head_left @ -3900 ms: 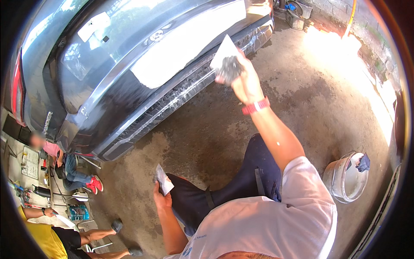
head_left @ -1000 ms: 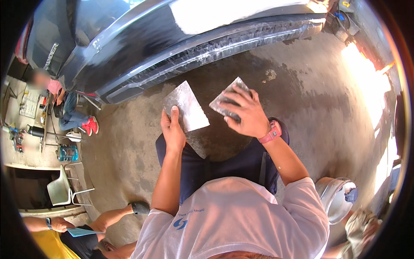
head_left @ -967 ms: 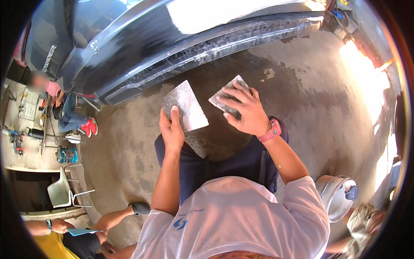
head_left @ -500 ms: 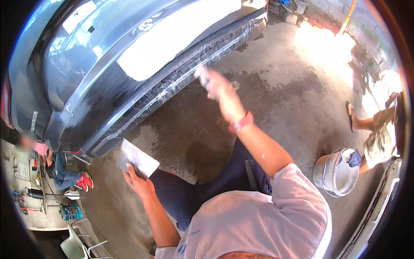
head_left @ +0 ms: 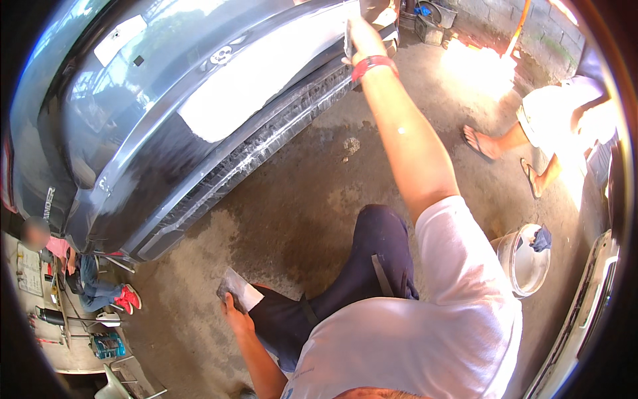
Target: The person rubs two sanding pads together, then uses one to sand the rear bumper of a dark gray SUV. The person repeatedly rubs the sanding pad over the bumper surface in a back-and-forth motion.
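Glossy bumper (head_left: 219,126), rough concrete floor (head_left: 319,193)

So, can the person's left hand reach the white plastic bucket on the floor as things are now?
Probably not directly. The left hand holds a flat grey plate low on the person's left, while the white plastic bucket stands on their right, with the dark-trousered knee between.

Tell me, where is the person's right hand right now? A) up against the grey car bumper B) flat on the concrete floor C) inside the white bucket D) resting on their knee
A: the right hand, arm stretched out, presses a flat spreader against the grey car bumper, far from the white bucket, while the left hand holds a flat board low beside the knee.
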Demonstrator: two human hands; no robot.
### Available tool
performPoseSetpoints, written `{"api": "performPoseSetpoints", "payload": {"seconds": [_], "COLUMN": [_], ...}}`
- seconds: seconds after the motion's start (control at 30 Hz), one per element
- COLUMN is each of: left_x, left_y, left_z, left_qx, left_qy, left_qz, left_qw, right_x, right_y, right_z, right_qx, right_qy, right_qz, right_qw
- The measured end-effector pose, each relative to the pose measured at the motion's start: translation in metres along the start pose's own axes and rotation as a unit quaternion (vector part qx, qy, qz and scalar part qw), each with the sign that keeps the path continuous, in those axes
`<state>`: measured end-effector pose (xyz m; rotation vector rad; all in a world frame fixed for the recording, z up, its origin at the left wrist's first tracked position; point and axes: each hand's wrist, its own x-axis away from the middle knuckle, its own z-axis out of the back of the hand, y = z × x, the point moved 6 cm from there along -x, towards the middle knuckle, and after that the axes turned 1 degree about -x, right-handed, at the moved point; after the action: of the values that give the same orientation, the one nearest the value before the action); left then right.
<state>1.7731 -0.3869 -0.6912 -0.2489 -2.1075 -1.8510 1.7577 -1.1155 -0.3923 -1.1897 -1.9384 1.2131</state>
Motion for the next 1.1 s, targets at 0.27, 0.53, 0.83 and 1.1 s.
{"api": "performPoseSetpoints", "payload": {"seconds": [0.27, 0.53, 0.83, 1.1], "left_x": [0.001, -0.007, -0.006, -0.009], "left_y": [0.002, -0.005, -0.007, -0.007], "left_z": [-0.005, 0.004, 0.009, 0.025], "left_qx": [-0.003, 0.013, 0.004, 0.005], "left_qy": [-0.012, -0.015, -0.007, 0.023], "left_qz": [0.018, 0.002, 0.004, 0.022], "left_qw": [1.000, 1.000, 1.000, 0.999], "right_x": [0.015, -0.020, -0.067, -0.069], "right_y": [-0.012, -0.011, -0.016, -0.014], "right_z": [0.019, 0.014, 0.046, 0.024], "right_qx": [0.036, 0.075, 0.045, 0.071], "right_qy": [0.056, 0.035, 0.049, 0.036], "right_qz": [-0.004, 0.015, -0.038, -0.014], "right_qw": [0.998, 0.996, 0.997, 0.997]}}
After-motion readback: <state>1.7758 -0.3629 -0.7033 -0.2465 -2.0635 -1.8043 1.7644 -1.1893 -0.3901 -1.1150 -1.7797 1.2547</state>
